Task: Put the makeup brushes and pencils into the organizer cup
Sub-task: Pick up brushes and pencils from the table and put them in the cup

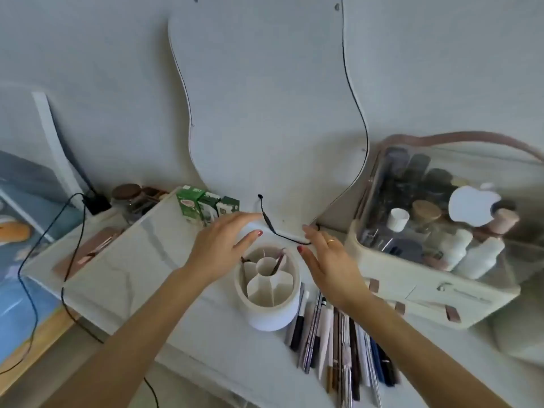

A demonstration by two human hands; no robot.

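White surface below the mirror, both hands spread open and empty over the organizer cup, and the brushes and pencils lie fanned lengthwise just beneath the right hand, clearly nearer than the left hand.

A home dressing table is serving as the setting here, a white vanity top standing against a pale wall. A wavy-edged mirror is hanging on the far wall, while a clear-lidded cosmetics case full of bottles and jars is sitting at the right. Makeup pencils and brushes are lying in a row at the near edge beside a divided organizer cup. Small green cartons are standing at the far side, and a black cable is trailing off at left.
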